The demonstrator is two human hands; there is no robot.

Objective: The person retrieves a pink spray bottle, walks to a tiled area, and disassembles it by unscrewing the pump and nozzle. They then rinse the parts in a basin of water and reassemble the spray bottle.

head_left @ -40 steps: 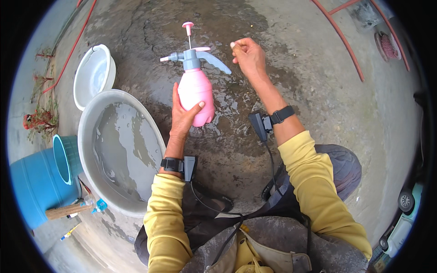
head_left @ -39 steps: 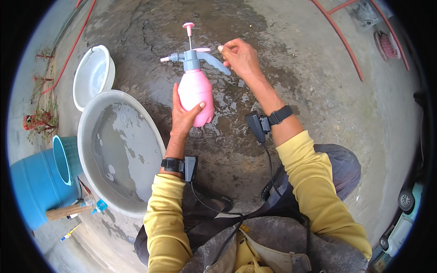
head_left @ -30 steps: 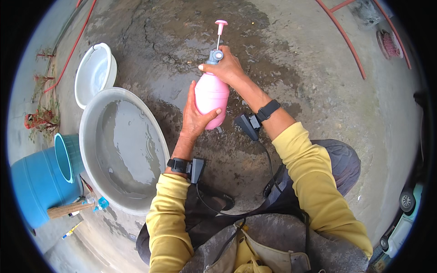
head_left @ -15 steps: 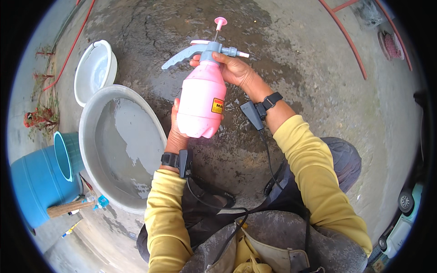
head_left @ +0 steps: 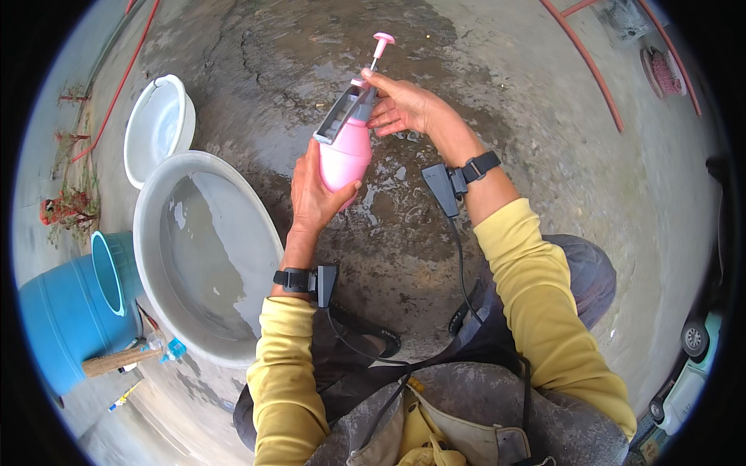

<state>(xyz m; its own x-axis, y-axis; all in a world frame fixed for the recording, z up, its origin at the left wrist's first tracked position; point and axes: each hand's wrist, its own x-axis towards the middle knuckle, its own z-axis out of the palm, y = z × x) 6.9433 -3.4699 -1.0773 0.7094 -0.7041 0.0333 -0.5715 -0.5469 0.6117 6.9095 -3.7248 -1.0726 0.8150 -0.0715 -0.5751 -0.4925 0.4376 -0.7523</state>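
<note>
A pink pump spray bottle (head_left: 346,158) with a grey head and handle is held up in front of me, tilted, its pink plunger (head_left: 382,45) drawn out at the top. My left hand (head_left: 312,190) is wrapped round the lower part of the bottle. At the top, my right hand (head_left: 404,107) grips the grey head, thumb near the base of the plunger rod and fingers bent beside the neck. The handle points toward me, and the nozzle is hidden by the right hand.
Left of me stands a large grey basin (head_left: 268,233) with water in it, a smaller white basin (head_left: 186,124) beyond it. A blue barrel (head_left: 58,314), a teal bucket (head_left: 128,268) and a wooden piece (head_left: 113,361) lie farther left. The concrete floor (head_left: 435,46) is wet. Red pipes (head_left: 587,62) are at upper right.
The spray bottle has turned so its handle swings from pointing left to pointing toward me, and it leans more. My left hand now shows its back and thumb; the right hand has shifted round the head.
</note>
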